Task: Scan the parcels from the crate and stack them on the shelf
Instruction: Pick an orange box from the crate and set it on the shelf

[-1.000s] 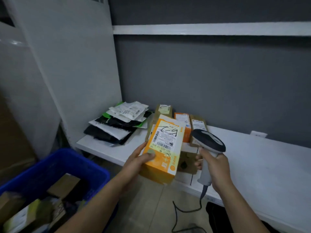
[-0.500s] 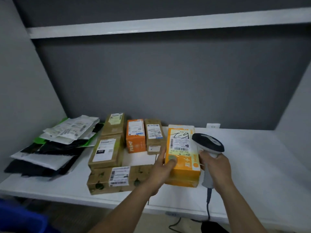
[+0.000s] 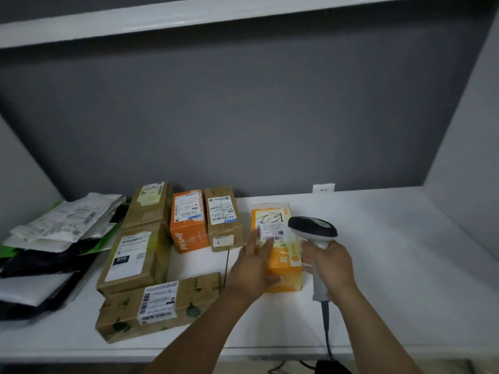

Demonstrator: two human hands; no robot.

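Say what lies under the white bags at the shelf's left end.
Under the white bags lie a green bag and black bags, with a pale bag lower down. Anything deeper in the pile is covered.

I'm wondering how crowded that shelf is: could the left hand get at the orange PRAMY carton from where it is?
Probably yes. The left hand lies flat-fingered against the yellow-orange cardboard parcel, gripping nothing, and bare white shelf leaves the near end of the orange PRAMY carton free.
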